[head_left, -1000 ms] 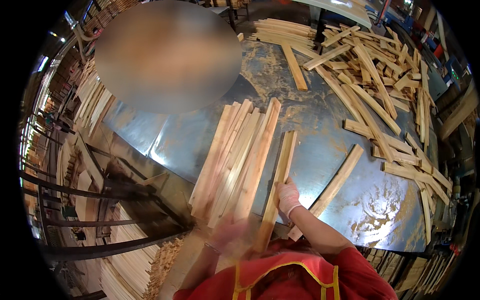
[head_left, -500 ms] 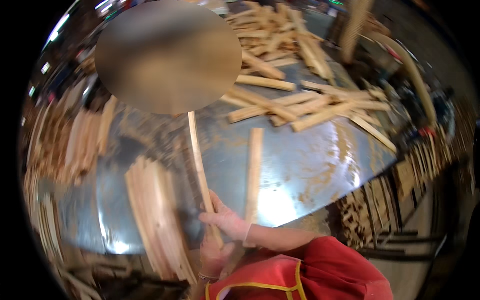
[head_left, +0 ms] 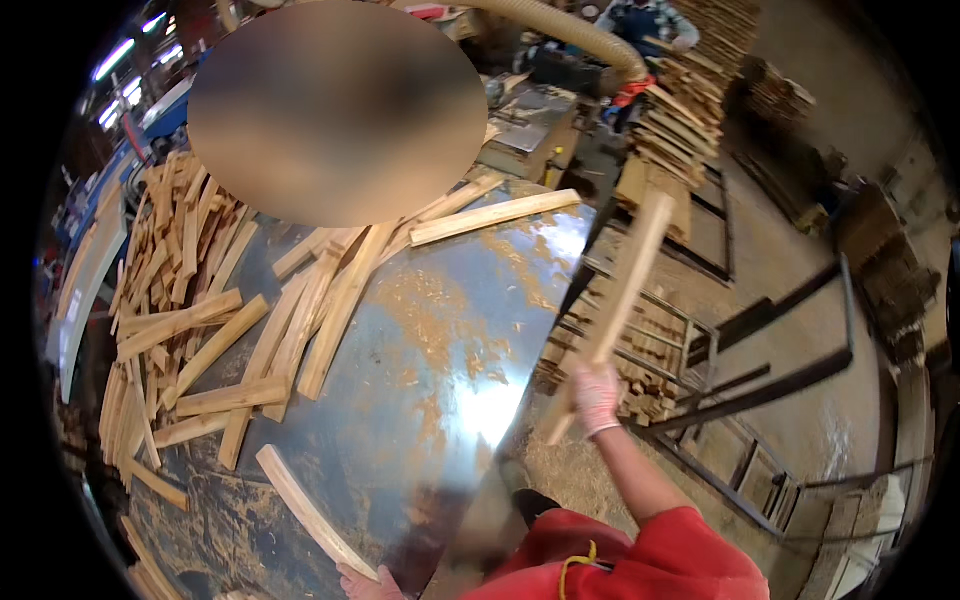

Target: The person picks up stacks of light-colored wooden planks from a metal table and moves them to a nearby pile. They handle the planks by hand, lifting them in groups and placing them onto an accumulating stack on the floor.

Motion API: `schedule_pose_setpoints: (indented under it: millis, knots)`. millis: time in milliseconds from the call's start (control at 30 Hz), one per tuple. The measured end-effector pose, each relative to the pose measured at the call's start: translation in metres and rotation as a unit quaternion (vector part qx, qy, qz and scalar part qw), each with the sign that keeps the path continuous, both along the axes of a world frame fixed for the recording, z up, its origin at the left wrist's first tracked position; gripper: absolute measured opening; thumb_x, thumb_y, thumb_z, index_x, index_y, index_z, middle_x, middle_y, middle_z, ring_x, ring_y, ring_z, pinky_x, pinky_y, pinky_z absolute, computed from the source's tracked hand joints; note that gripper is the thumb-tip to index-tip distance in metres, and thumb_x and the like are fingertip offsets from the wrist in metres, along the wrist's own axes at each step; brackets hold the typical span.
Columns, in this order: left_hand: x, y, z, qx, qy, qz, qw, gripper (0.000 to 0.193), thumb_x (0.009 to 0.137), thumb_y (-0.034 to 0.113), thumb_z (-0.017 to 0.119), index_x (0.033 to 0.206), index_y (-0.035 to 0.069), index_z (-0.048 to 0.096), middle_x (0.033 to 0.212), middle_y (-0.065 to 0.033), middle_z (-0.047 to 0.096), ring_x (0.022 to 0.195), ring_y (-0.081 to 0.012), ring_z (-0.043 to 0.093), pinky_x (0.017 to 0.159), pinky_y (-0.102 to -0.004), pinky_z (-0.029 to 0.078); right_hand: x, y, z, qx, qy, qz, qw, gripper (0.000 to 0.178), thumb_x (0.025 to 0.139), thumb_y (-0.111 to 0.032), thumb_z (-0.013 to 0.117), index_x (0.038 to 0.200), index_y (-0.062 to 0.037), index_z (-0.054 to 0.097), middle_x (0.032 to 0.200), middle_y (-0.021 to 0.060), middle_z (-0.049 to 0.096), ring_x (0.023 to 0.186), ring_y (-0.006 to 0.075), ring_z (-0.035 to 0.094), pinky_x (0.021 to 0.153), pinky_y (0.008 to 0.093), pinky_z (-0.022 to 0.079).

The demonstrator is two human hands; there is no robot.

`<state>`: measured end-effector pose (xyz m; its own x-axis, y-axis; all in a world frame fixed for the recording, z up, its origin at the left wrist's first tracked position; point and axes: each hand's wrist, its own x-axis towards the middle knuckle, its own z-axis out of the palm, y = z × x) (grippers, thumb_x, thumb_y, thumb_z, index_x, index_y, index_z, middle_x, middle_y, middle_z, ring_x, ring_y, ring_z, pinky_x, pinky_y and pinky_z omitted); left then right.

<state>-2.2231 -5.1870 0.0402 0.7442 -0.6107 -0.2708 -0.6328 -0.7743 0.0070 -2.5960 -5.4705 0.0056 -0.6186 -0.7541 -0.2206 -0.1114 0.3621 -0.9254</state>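
My right hand, in a pale glove, is closed around a long wooden strip. It holds the strip out to the right, past the table edge and over the floor, and the strip looks slightly blurred. At the bottom of the view my left hand grips the near end of another wooden strip, which slants away over the metal table. Part of the left hand is cut off by the lower rim. More loose strips lie crossed on the table beyond it.
A heap of wooden strips covers the table's left side. Right of the table stand a slatted rack and a black metal frame. Stacked boards, a ribbed hose and another person are farther back.
My view has turned to the right. My hands, earlier together on one strip, are now far apart, each with a strip; the right one has swung out beyond the table.
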Motion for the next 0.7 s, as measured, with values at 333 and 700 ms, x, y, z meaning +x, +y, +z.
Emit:
schedule_pose_setpoints:
  millis: [333, 700]
  knots:
    - [0.031, 0.015, -0.104, -0.058, -0.046, 0.121, 0.990, 0.090, 0.083, 0.025, 0.075, 0.161, 0.003, 0.035, 0.126, -0.0260, 0.057, 0.114, -0.0455, 0.058, 0.103, -0.0521, 0.048, -0.307, -0.103, -0.248, 0.072, -0.202, -0.210, 0.954, 0.036, 0.103, -0.028, 0.060, 0.129, -0.0032, 0.059, 0.111, 0.0159, 0.069, 0.096, 0.0333, 0.062, 0.090, 0.0442, 0.048]
    - [0.026, 0.005, -0.091, -0.063, 0.002, 0.118, 0.991, 0.090, 0.084, 0.033, 0.074, 0.158, 0.001, 0.036, 0.127, -0.0285, 0.058, 0.116, -0.0468, 0.058, 0.101, -0.0517, 0.048, -0.224, -0.257, -0.311, 0.476, 0.634, 0.601, 0.101, 0.055, 0.108, -0.043, 0.053, 0.156, -0.0162, 0.047, 0.153, 0.0001, 0.054, 0.138, 0.0231, 0.049, 0.112, 0.0403, 0.039]
